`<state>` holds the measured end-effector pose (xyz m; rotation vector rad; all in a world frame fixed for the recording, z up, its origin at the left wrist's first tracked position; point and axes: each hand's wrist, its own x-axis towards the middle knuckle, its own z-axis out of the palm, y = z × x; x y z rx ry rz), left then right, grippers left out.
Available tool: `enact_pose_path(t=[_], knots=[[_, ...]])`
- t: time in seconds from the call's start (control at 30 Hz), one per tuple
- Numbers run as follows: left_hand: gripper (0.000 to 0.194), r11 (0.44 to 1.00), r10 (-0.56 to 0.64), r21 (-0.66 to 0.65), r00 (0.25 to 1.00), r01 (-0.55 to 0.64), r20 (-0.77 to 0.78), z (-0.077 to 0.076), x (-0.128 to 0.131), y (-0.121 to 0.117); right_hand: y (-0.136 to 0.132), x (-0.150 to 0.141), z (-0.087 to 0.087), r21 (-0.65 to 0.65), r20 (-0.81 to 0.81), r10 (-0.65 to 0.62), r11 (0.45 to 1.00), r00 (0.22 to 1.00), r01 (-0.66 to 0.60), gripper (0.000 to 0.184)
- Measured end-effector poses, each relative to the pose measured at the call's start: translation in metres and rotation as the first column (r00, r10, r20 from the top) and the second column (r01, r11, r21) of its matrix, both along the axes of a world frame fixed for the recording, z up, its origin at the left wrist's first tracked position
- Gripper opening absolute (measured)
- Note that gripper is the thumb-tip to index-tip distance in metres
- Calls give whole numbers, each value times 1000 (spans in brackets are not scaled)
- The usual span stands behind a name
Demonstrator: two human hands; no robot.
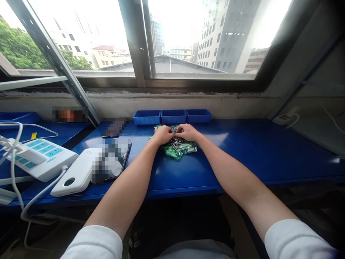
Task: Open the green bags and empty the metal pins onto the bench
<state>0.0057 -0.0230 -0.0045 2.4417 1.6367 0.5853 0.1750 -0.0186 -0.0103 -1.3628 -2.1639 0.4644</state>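
**Small metal parts at risk of scattering across the blue tabletop**

Just above the centre of the frame, the left hand [162, 135] and the right hand [188, 132] met over a small heap of thin silver metal pins or screws [176, 142]. Both hands were curled, fingertips drawn together and pinching into the heap; whether either hand actually had a piece clamped between its fingers could not be told at this size. The heap lay on a crumpled green translucent plastic bag [180, 149], which rested on the glossy blue tabletop [242, 151].

The likeliest trouble, as I judged it, was a spill. The bag was wrinkled and slick, so a tug from either hand could have tipped the pins off it, and on that smooth surface they would have rolled towards the near edge and dropped to the floor. The pieces looked tangled, so lifting one might have dragged others along.

Just behind the hands stood three shallow blue plastic bins [172, 116] in a row below the window sill; a piece carried that way could have slipped from a loose pinch. To the lower left lay a white power strip [40, 156], a white power bank [77, 176] and loose white cables [16, 180], where stray metal parts would have been unwelcome.
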Motion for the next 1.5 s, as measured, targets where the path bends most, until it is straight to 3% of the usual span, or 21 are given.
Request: enact_pose_path(t=[0.2,0.33,0.6,0.77,0.9,1.3,1.5], knots=[[26,1000,-10,-4,1000,10,8,1,-1,-1,-2,-1,-1,81,-71,86,993,994,-81,8],[25,1000,-9,-6,1000,9,5,0,0,0,-4,-2,-2,109,-65,116,988,991,-108,12],[26,1000,-15,-15,1000,15,-4,1,0,-1,0,-4,-6,196,126,89,974,988,-112,17],[26,1000,-25,-14,1000,25,-12,1,0,-2,-4,-5,0,140,161,81,985,984,-104,17],[26,1000,-22,-19,1000,22,-14,2,0,-2,-4,-5,0,80,138,90,992,986,-102,16],[25,1000,-27,6,999,26,25,0,0,0,-6,-6,1,149,132,66,985,989,-85,16],[28,997,-17,75,996,10,89,1,-1,-2,-8,-6,1,188,-7,68,980,998,-65,20]])
